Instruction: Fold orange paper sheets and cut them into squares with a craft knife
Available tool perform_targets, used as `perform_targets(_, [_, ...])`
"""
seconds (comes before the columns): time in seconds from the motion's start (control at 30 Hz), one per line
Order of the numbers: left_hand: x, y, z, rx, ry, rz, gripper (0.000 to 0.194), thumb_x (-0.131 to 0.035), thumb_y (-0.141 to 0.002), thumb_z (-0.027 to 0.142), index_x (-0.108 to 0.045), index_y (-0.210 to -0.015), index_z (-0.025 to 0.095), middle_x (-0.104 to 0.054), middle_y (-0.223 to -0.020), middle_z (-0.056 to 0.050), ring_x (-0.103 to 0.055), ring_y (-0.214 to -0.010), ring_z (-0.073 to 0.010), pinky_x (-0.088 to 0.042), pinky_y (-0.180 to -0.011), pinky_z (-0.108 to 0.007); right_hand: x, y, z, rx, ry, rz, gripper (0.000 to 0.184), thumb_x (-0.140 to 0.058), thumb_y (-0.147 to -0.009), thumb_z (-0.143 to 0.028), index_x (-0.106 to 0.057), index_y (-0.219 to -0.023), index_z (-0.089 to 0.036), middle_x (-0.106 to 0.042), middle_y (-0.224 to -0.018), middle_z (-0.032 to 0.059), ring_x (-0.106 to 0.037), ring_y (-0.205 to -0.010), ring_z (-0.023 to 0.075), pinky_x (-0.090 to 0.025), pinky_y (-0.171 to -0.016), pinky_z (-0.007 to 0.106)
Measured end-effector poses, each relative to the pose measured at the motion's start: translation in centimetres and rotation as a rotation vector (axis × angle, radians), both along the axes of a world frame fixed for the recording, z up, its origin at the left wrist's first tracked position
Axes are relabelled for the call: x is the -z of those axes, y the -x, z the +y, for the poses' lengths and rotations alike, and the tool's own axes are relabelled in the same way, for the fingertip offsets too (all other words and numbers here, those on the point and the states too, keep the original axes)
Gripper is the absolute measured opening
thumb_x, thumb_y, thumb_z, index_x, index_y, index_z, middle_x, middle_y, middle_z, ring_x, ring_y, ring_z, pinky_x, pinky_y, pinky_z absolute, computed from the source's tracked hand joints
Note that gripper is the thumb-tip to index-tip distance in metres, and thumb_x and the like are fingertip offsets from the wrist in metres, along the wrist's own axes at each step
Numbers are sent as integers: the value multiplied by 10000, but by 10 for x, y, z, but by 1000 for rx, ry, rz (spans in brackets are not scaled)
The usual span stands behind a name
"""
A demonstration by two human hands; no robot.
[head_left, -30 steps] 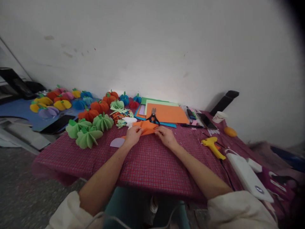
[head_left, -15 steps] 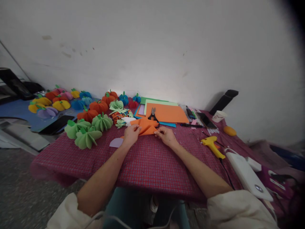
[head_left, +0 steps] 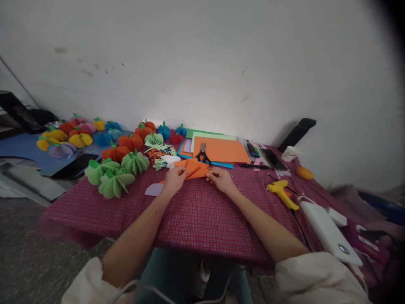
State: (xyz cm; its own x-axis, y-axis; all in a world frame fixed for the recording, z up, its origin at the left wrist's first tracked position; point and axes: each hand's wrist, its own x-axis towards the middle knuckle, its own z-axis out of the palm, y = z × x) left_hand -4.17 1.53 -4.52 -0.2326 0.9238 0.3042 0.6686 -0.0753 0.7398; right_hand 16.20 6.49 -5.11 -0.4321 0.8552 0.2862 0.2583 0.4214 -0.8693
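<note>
A creased sheet of orange paper (head_left: 194,169) is stretched between my two hands, just above the table. My left hand (head_left: 175,179) pinches its left side between thumb and fingers. At the right edge, the fingertips of my right hand (head_left: 220,179) are closed on the sheet. Black-handled scissors (head_left: 203,154) lie right behind it, on top of a flat orange sheet (head_left: 224,148). Beside my left wrist rests a rounded lilac paper piece (head_left: 154,189), with a bit of orange paper showing by it. Some of the creased sheet is covered by my fingers.
Paper pumpkins (head_left: 115,182) in several colours fill the left side. Paper scraps (head_left: 161,157) are heaped behind my left hand. On the right lie a yellow glue gun (head_left: 283,194), a white power bank (head_left: 329,232), a phone (head_left: 274,159) and a paper cup (head_left: 290,153).
The orange paper has shifted and its folds look different, with its right corner drawn in a little. Both hands keep nearly the same place and grip.
</note>
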Motion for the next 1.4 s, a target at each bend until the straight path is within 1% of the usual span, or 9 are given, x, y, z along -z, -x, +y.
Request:
perform_targets(0.2, [-2, -3, -2, 35, 21, 11, 247, -487, -758, 351, -621, -659, 167, -600, -632, 12, -516, -612, -134, -346, -574, -229, 2, 1, 0, 19, 84, 16, 222, -611, -700, -348, -614, -588, -156, -609, -1021, 74, -561, -618, 97, -465, -508, 222])
perform_targets(0.27, [-2, -4, -2, 46, 25, 15, 251, -485, -758, 351, -612, -646, 166, -589, -616, 16, -507, -605, -130, -341, -570, -227, 2, 0, 0, 7, 126, 14, 236, -631, -692, -366, -615, -589, -153, -643, -944, 67, -550, -568, 83, -457, -501, 214])
perform_targets(0.4, [1, -3, 0, 51, 28, 21, 245, -486, -757, 347, -616, -656, 166, -586, -619, 15, -503, -608, -129, -334, -570, -230, 2, -3, 1, -26, 232, 6, 331, -571, -751, -452, -647, -658, -142, -665, -661, 49, -563, -514, 96, -469, -509, 221])
perform_targets(0.5, [2, -2, 0, 50, 32, 23, 234, -493, -755, 345, -625, -677, 168, -596, -637, 12, -511, -618, -132, -331, -572, -232, 2, -5, 2, -39, 296, 31, 379, -537, -766, -497, -661, -731, -139, -676, -663, 55, -605, -572, 117, -493, -534, 230])
perform_targets(0.77, [2, -3, 0, 54, 30, 36, 239, -493, -756, 348, -623, -663, 170, -565, -586, 21, -492, -582, -128, -323, -552, -230, -3, -8, 0, -78, 402, 102, 260, -630, -723, -398, -662, -773, -144, -687, -685, 38, -633, -609, 108, -495, -548, 204])
perform_targets(0.93, [1, -3, -1, 55, 26, 40, 234, -490, -759, 336, -627, -670, 168, -573, -595, 16, -507, -591, -132, -335, -570, -234, -3, -4, -2, -82, 492, 166, 202, -652, -718, -346, -611, -723, -149, -676, -632, 24, -636, -581, 100, -482, -513, 180])
perform_targets(1.23, [2, -3, 0, 71, 26, 48, 236, -492, -759, 348, -638, -689, 176, -623, -643, 3, -542, -619, -147, -365, -582, -242, -3, -4, -2, -32, 499, 203, 289, -683, -668, -427, -588, -704, -157, -673, -681, 33, -625, -612, 105, -496, -550, 199])
perform_targets(1.3, [0, -5, -2, 101, 22, 47, 219, -502, -757, 346, -644, -711, 186, -645, -677, 6, -568, -649, -150, -394, -623, -243, -4, -7, -1, -13, 432, 165, 356, -613, -708, -508, -589, -677, -154, -670, -719, 44, -619, -638, 113, -498, -566, 212])
perform_targets(1.4, [-5, -9, -10, 234, -25, 70, 191, -530, -753, 351, -647, -802, 208, -680, -830, 1, -606, -791, -168, -424, -762, -258, -6, -13, 1, 20, 281, 51, 432, -529, -751, -561, -596, -644, -148, -646, -678, 38, -587, -610, 118, -485, -574, 234])
